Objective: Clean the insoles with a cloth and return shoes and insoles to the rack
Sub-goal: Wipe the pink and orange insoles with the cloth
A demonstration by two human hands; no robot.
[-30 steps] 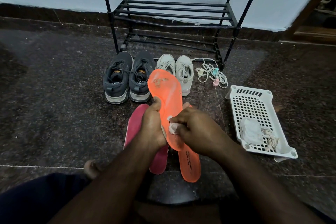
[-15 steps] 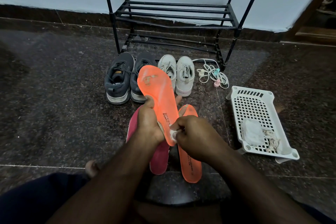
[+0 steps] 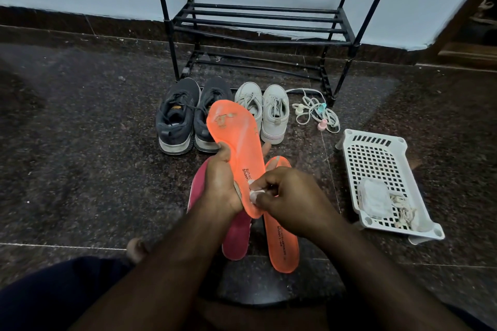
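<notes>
The left hand's grip (image 3: 219, 181) wraps the orange insole (image 3: 236, 148) held above the floor while the right hand (image 3: 285, 196) pinches a small cloth (image 3: 254, 193) on its heel; a hard rub could bend it or knock it loose.

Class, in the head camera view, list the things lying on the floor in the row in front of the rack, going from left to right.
dark grey shoes → white shoes → tangled white cord → white basket

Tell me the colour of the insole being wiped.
Bright orange insole, black lettering, scuffed at the toe; head view.
</notes>
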